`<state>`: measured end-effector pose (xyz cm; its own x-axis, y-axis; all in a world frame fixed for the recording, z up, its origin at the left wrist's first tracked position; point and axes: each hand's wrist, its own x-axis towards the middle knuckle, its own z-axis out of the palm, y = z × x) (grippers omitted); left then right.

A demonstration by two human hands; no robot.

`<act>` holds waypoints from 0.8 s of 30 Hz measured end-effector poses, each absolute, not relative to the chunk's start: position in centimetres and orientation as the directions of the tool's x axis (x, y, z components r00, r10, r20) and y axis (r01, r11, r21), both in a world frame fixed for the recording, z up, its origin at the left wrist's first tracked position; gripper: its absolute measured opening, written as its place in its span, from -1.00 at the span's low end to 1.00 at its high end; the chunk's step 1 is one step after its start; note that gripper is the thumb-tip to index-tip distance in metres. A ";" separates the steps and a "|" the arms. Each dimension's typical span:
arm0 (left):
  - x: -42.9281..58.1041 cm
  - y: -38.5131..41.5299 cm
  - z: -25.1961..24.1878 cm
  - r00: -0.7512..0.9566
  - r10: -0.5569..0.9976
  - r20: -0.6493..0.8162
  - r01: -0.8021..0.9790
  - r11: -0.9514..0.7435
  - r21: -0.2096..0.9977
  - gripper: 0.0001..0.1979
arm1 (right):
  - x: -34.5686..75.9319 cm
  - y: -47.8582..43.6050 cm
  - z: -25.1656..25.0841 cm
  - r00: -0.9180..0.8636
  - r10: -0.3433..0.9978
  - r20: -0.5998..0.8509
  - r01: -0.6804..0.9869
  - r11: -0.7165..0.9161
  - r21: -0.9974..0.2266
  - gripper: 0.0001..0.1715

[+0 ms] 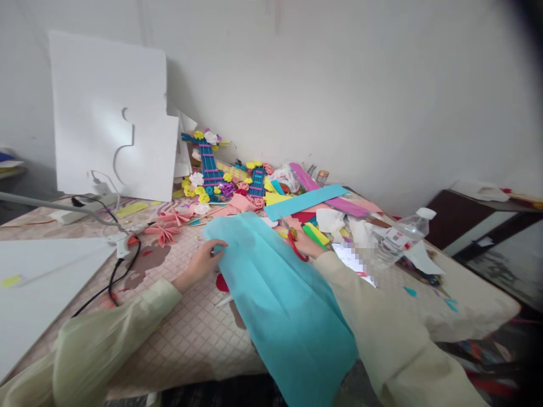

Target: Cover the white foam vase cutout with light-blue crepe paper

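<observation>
A long sheet of turquoise crepe paper [280,299] lies across the table and hangs over its front edge. My left hand [202,263] pinches the sheet's left edge near its far end. Beyond the sheet's right edge, my right hand [303,240] holds red-handled scissors [296,247]; the sheet partly hides the blades and fingers. A folded turquoise strip [305,202] lies just behind the right hand. Under the left edge of the sheet, a red piece [222,282] shows.
Paper-flower decorations [212,169] stand at the back beside a white foam board [110,113]. Pink folded flowers [163,232], a power strip [85,209] and black cables are on the left. A clear plastic bottle [405,234], paper scraps and a phone-like pixelated item [354,263] lie right.
</observation>
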<state>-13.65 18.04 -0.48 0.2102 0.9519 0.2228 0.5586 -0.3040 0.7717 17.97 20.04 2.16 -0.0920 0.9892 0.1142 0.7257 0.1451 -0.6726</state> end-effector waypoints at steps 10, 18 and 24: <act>-13.6 17.1 0.1 0.240 0.926 0.293 0.425 -0.371 0.826 -0.75 | 16.8 22.2 1.0 -0.226 0.974 0.013 0.672 0.165 -0.722 -0.72; -12.3 18.0 1.1 0.224 0.930 0.292 0.313 -0.352 0.882 -0.78 | 16.8 23.6 -0.5 -0.206 0.978 0.044 0.680 0.176 -0.712 -0.65; -10.8 18.6 2.3 0.220 0.936 0.275 0.219 -0.322 0.921 -0.71 | 16.0 23.7 -0.3 -0.149 0.988 0.039 0.690 0.132 -0.712 -0.71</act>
